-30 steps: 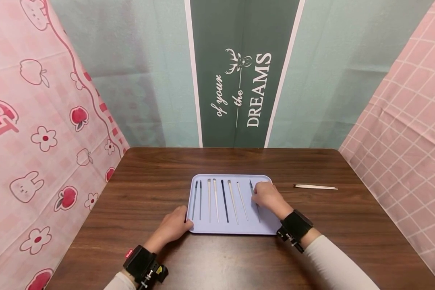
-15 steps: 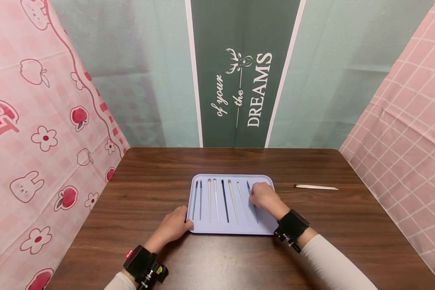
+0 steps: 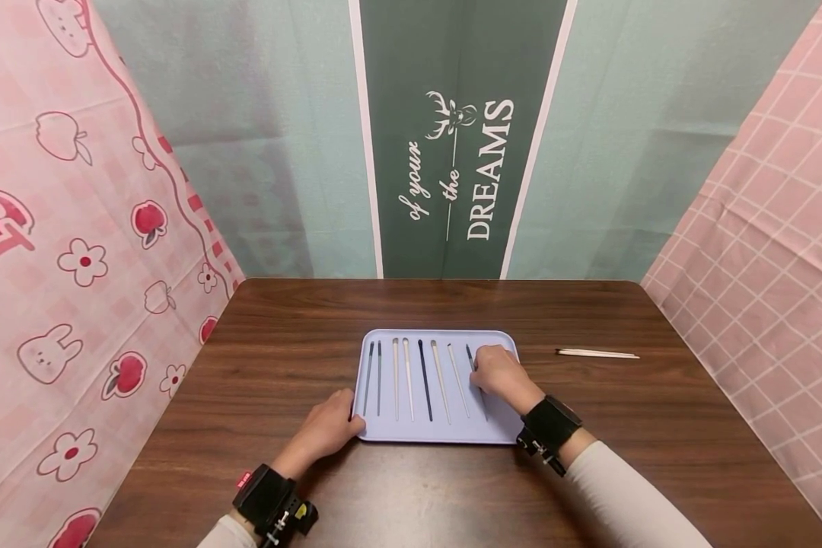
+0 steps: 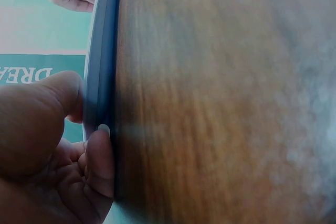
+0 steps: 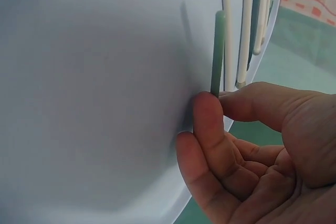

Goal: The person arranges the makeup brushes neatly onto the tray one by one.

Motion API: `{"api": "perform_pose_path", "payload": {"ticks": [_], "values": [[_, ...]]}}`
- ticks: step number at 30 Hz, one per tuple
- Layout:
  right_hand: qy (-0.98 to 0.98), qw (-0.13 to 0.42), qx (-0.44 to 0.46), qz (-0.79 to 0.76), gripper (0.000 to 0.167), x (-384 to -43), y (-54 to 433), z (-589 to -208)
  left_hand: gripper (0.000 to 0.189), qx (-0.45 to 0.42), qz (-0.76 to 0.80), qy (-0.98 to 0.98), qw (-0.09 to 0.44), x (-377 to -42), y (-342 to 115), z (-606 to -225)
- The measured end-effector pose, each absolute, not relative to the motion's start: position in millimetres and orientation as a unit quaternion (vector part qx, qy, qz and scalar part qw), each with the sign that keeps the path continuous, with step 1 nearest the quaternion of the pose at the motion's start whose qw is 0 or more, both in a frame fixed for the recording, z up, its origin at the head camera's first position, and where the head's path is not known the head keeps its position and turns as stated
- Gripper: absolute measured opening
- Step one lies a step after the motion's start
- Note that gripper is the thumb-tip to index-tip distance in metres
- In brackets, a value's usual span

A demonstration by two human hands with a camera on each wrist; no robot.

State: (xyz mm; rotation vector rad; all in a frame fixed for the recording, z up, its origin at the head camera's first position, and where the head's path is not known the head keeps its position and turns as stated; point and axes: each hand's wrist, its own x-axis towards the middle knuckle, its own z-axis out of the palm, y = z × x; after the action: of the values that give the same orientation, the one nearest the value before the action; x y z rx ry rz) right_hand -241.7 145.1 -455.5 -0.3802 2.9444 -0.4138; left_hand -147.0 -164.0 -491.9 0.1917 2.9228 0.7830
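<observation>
A lavender tray (image 3: 400, 433) lies on the table, with several slim brushes set side by side in it. Two grey-green brushes (image 3: 379, 380) are at its left, then pale-handled brushes (image 3: 409, 380) and a dark brush (image 3: 425, 380). My left hand (image 3: 325, 426) grips the tray's front left corner; in the left wrist view, thumb and fingers (image 4: 98, 161) pinch the rim. Over the tray's right part, my right hand (image 3: 507, 374) pinches a green-handled brush (image 5: 218, 51) between thumb and fingers. Part of this brush is hidden behind the right hand.
To the right of the tray, pale brushes (image 3: 596, 353) with dark tips lie crosswise on the brown wooden table (image 3: 301, 320). Printed cloths hang at the left (image 3: 82, 342), back (image 3: 281, 152) and right (image 3: 760, 198) of the table.
My right hand has moved slightly left with the green brush, bringing it nearer the neighbouring pale brush. The left hand and the tray have stayed in place.
</observation>
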Motion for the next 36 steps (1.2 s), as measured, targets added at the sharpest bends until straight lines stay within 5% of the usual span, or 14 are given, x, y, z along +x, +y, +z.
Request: {"api": "perform_pose_path", "payload": {"ticks": [24,36], "values": [[0.981,0.106,-0.099,-0.133,0.022,-246.8,140.6,-453.9,0.022,0.059,0.261,0.962,0.060,-147.7,-163.1,-490.9],[0.981,0.114,-0.099,-0.126,0.034,-248.9,144.3,-453.4,0.019,0.070,0.258,0.963,0.038,-146.8,-164.4,-493.9]]}}
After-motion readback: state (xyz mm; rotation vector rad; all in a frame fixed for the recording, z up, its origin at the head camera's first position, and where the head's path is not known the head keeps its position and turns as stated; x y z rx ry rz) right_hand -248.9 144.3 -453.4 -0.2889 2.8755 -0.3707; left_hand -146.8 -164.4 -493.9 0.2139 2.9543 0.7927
